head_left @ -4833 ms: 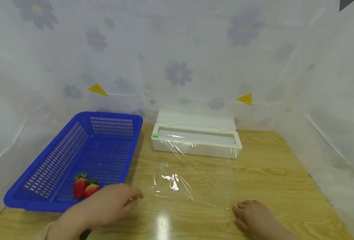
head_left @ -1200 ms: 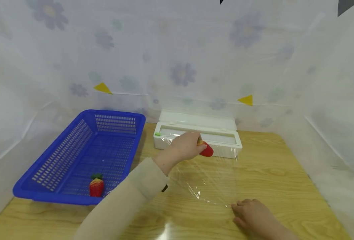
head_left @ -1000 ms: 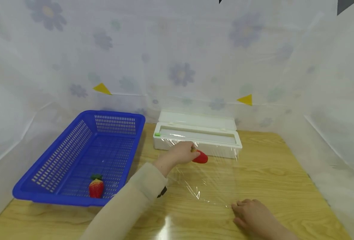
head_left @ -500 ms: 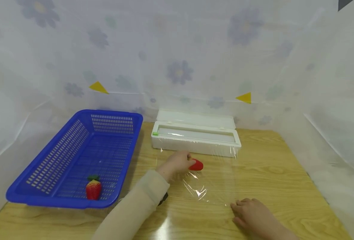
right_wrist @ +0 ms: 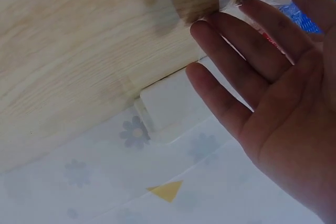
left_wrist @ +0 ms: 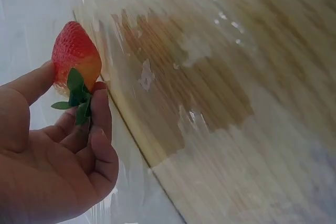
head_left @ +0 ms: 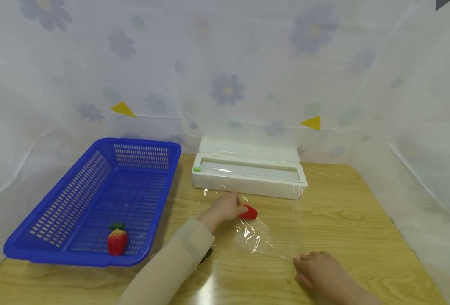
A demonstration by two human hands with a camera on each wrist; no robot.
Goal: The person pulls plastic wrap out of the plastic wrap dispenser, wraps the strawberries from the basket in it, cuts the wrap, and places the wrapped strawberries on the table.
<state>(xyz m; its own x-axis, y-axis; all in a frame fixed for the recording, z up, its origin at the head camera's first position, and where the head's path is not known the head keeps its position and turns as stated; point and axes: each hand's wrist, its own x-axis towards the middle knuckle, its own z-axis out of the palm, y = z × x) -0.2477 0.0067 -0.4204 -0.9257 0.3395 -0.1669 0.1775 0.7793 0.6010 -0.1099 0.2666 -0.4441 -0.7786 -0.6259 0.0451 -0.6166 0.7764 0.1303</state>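
My left hand (head_left: 225, 206) pinches a red strawberry (head_left: 250, 212) between thumb and fingers, over a sheet of clear plastic wrap (head_left: 276, 233). In the left wrist view the same strawberry (left_wrist: 73, 51) shows its green leaves toward the palm. The wrap runs from a white dispenser box (head_left: 248, 182), lid raised, toward me across the wooden table. My right hand (head_left: 322, 273) rests on the table at the wrap's near right corner; its fingers (right_wrist: 226, 61) look extended in the right wrist view. Another strawberry (head_left: 117, 242) sits in the blue basket (head_left: 66, 256).
The basket stands on the left side of the table (head_left: 347, 212). A small green slider (head_left: 197, 169) is at the box's left end. White flowered sheeting (head_left: 225, 63) encloses the back and sides, with two yellow triangles (head_left: 310, 123) on the back.
One of the two strawberries left the basket in my left hand. Over the last second that hand came down and toward me from in front of the box. My right hand stayed in place.
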